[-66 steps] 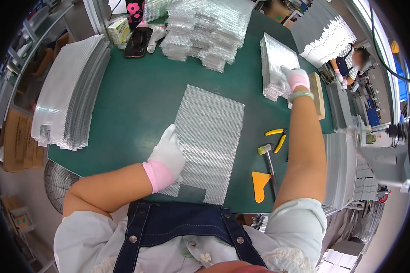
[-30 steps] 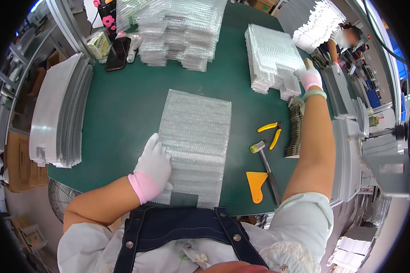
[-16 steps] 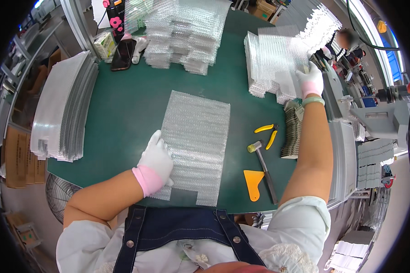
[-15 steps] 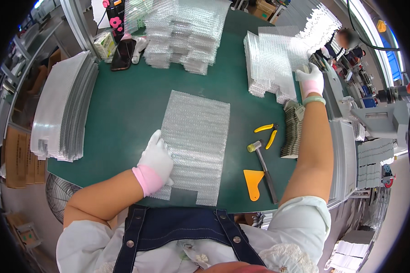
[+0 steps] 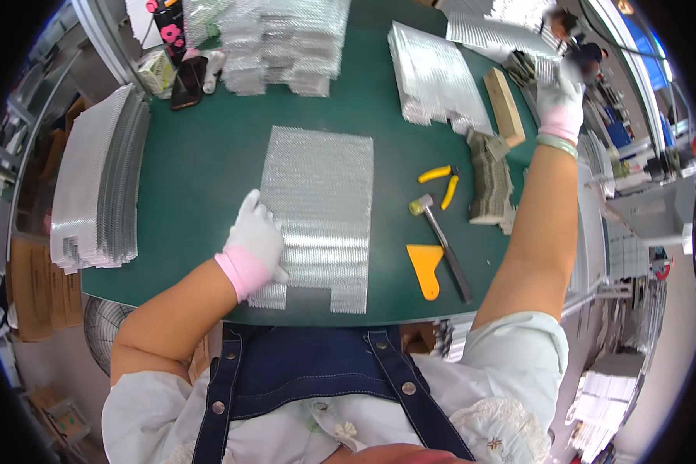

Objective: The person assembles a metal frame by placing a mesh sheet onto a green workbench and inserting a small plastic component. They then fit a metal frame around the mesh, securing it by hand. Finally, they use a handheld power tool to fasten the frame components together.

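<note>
A worker's gloved left hand (image 5: 255,243), fingers loosely extended and gripping nothing, rested on a silvery textured sheet (image 5: 321,205) near the six o'clock side of the desk (image 5: 189,155). At two o'clock, the right hand (image 5: 561,102) met another sheet (image 5: 495,35), its blurred grip unclear.

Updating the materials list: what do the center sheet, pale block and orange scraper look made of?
Center sheet: probably metal mesh; silvery, glinting, finely patterned, though plastic possible. Pale block: likely bare wood, matte tan. Orange scraper: likely plastic, smooth, evenly coloured.
</note>
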{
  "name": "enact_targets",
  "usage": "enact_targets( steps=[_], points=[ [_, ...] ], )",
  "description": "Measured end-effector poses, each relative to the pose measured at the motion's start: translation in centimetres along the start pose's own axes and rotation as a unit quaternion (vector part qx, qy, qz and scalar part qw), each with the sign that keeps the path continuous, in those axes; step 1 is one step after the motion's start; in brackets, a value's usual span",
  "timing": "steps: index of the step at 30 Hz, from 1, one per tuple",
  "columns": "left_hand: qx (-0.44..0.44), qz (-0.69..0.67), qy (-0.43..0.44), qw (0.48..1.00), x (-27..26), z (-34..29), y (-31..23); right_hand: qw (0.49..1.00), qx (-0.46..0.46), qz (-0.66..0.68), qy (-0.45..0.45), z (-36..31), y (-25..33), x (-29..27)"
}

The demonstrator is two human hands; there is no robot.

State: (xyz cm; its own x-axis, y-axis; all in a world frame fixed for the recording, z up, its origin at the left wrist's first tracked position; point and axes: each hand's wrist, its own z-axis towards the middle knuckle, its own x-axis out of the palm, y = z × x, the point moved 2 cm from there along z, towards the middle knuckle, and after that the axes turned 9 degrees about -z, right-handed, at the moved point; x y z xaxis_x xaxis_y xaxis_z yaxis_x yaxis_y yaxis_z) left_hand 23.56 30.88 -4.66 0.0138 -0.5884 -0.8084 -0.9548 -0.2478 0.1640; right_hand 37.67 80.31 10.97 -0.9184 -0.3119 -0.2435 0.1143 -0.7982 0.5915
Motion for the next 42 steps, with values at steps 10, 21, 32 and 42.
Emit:
enact_targets(
  steps=[10,21,32,42],
  points=[
    [0.185,-0.840,-0.273,0.430,-1.5,-7.8,0.3,0.908,0.278,0.308,0.062,-29.7,19.6,4.1],
    [-0.077,-0.567,-0.358,0.737,7.6,-6.7,-0.9,0.922,0.340,-0.122,0.137,-42.5,22.7,7.9],
    [-0.117,-0.481,-0.309,0.812,9.1,-3.5,-1.0,0.850,0.291,-0.332,0.288,-42.4,21.4,10.8],
    [-0.162,-0.471,-0.280,0.821,8.9,-2.8,-1.6,0.826,0.293,-0.349,0.331,-41.8,20.7,10.9]
  ],
)
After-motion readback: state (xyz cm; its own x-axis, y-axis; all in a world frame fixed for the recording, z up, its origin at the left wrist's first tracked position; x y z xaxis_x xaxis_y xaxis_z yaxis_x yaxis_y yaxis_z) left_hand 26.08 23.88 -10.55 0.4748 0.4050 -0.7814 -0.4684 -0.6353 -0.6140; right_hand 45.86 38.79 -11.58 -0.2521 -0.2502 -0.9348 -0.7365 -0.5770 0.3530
